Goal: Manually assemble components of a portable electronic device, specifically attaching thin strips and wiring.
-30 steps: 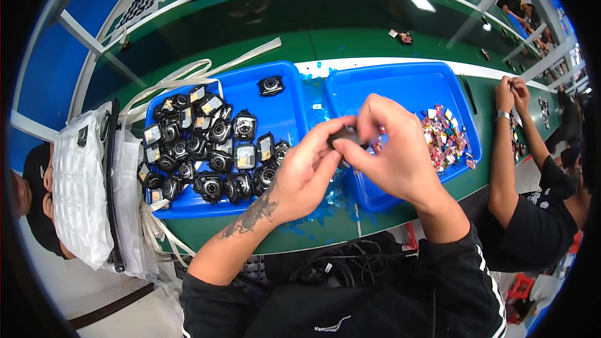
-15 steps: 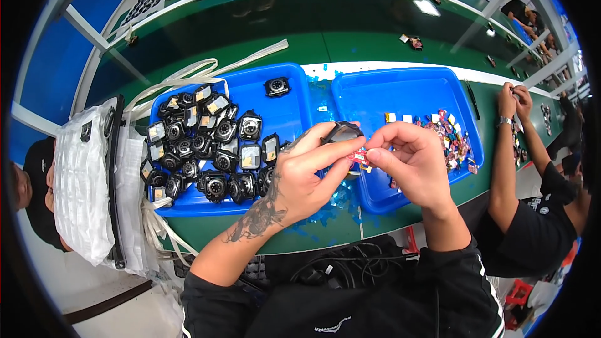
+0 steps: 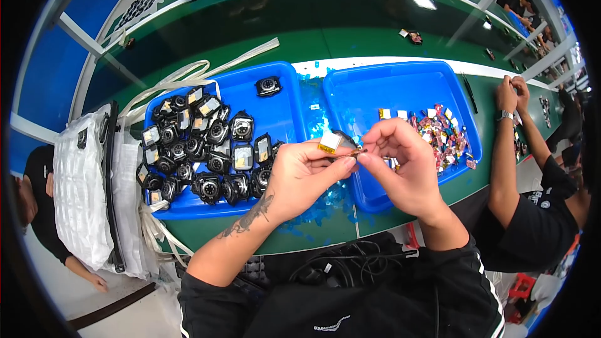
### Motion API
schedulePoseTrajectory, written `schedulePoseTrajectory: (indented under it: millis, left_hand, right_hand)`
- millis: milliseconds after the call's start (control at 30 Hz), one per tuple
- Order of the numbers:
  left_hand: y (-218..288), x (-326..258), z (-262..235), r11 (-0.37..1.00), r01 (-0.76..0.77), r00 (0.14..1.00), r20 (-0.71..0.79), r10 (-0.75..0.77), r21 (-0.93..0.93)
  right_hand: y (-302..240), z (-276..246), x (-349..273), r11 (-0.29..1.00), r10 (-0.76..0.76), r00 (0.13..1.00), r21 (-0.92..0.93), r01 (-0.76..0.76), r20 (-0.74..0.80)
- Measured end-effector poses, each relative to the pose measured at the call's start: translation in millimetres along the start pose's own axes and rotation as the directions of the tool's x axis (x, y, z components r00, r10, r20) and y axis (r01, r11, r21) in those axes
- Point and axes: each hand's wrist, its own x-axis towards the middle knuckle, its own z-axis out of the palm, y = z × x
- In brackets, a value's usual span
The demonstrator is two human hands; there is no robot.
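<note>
My left hand (image 3: 299, 180) is closed on a dark smartwatch case (image 3: 344, 138), held above the gap between two blue trays. A small white battery with a yellow edge (image 3: 330, 143) sticks up at the case, over my left fingers. The fingertips of my right hand (image 3: 404, 166) pinch at the case's right edge, touching my left thumb; what lies between them is too small to make out. Black watch cases (image 3: 242, 126) crowd the left tray (image 3: 285, 112). Small batteries and colourful parts (image 3: 441, 138) lie heaped in the right tray (image 3: 357, 91).
Blue film scraps (image 3: 319, 213) litter the green table between the trays. White straps (image 3: 206, 74) lie behind the left tray, and a wrapped white stack (image 3: 81, 188) stands far left. Black tweezers (image 3: 469, 92) rest right of the right tray. A co-worker's hands (image 3: 513, 94) work at right.
The white battery with the yellow edge now shows above the case, where a red piece was visible between my hands before. My left hand has turned; my right still pinches at the case.
</note>
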Motion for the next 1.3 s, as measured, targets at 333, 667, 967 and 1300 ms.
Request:
schedulePoseTrajectory:
  millis: [333,667,967,1300]
  left_hand:
    - [-1.8,3.4,0.2,0.999,-0.047,0.998,0.029,0.046,0.017]
    - [-0.7,-1.2,8.7,0.992,-0.127,0.985,-0.119,0.128,0.012]
    - [14.7,6.0,-6.8,0.468,-0.257,0.809,-0.077,0.583,0.845]
    - [39.1,-14.5,-82.5,-0.31,0.203,0.903,-0.055,0.426,0.929]
  right_hand:
    - [3.8,2.2,6.3,0.97,-0.07,0.997,-0.237,0.058,-0.043]
    - [0.2,13.7,13.3,0.925,-0.13,0.989,-0.368,0.098,-0.064]
    - [30.0,-35.4,147.0,0.931,0.018,0.998,-0.364,0.004,0.057]
    - [119.9,-76.6,215.8,0.71,0.122,0.957,-0.65,-0.271,-0.265]
